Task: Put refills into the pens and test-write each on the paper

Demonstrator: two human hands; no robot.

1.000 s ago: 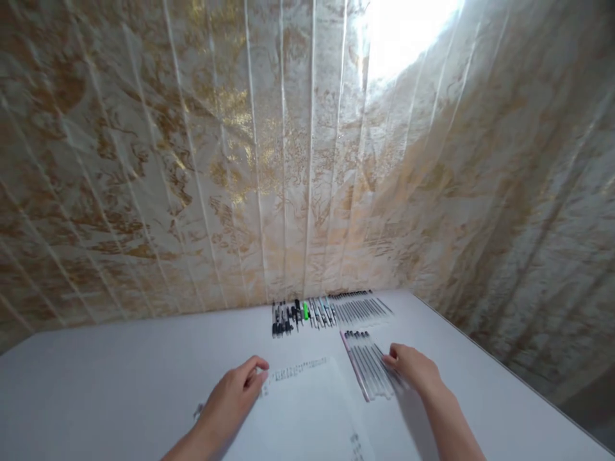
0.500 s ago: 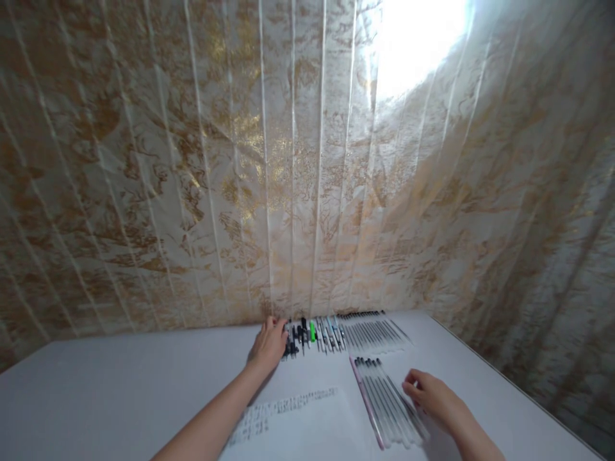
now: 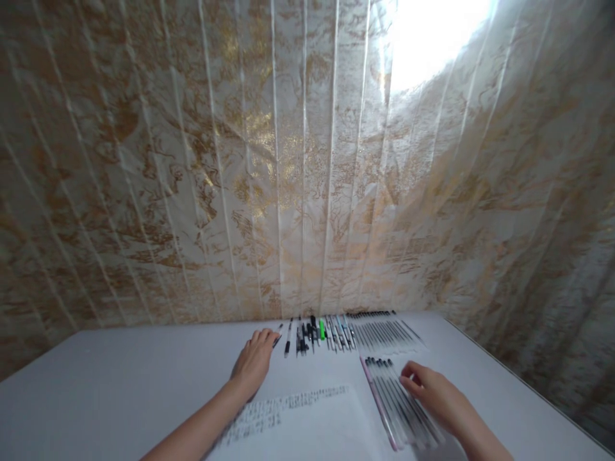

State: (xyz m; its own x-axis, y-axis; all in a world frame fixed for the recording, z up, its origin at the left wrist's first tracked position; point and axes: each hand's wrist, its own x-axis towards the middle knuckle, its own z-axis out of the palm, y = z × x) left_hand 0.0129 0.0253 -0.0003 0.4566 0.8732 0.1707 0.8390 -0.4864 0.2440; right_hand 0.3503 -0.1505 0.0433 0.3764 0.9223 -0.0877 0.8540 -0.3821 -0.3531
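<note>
My left hand (image 3: 254, 360) is at the back of the white table, left of the row of pens, its fingers curled. A dark, slim pen (image 3: 277, 336) sticks out at its fingertips, and the hand seems closed on it. Just right of that lies a single black-and-clear pen (image 3: 288, 338), apart from a cluster of black pens (image 3: 305, 336). My right hand (image 3: 427, 387) hovers by the right side of a group of clear pens with dark caps (image 3: 391, 397). Its thumb and fingers are drawn together; whatever is between them is hidden.
A green highlighter (image 3: 321, 330) lies beside white and blue pens (image 3: 341, 333). Farther right is a long row of thin clear pens (image 3: 387, 334). A pink pen (image 3: 379, 403) edges the front group. A written sheet of paper (image 3: 307, 435) lies in front; patterned curtain (image 3: 240, 192) hangs behind.
My left hand has moved left and slightly toward me, away from the black pens, with a slim pen at its fingertips. My right hand stays beside the front pens. The view has shifted slightly.
</note>
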